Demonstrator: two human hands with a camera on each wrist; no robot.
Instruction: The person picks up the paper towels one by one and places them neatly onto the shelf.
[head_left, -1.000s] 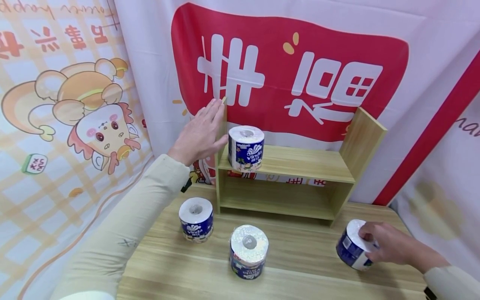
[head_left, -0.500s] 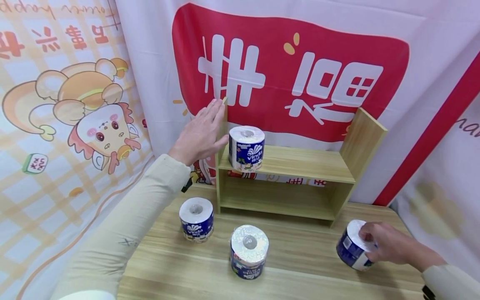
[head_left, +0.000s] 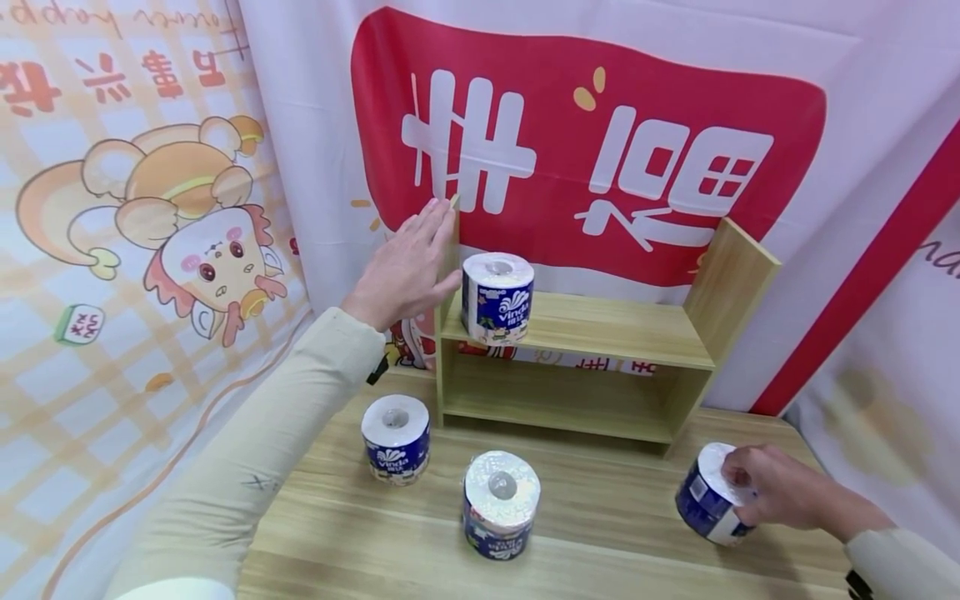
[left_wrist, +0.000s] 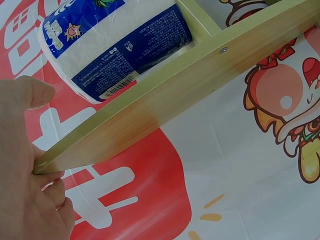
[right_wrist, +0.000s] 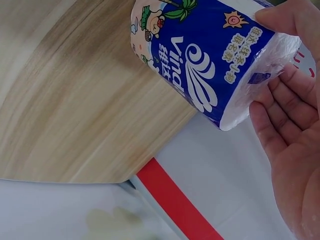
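Observation:
My left hand [head_left: 405,271] holds the left side panel [left_wrist: 165,82] of a small wooden shelf near its top, with the panel between thumb and fingers. Close beside the thumb, on the upper board, a blue and white toilet roll [head_left: 498,302] stands upright. At the right of the table, my right hand [head_left: 783,487] grips another toilet roll [head_left: 701,500] by its top end. In the right wrist view, the thumb lies at that roll's printed side [right_wrist: 200,55] and the fingers are at its white end.
Two more toilet rolls stand on the wooden table [head_left: 600,517], one at the left [head_left: 397,462] and one in the front middle [head_left: 498,533]. The shelf's lower board [head_left: 555,400] lies under the upper one. Printed cloth [head_left: 300,150] hangs behind and at both sides.
The head view has shifted slightly, moving the scene a little to the right in the picture. Both hands and all the rolls keep their places.

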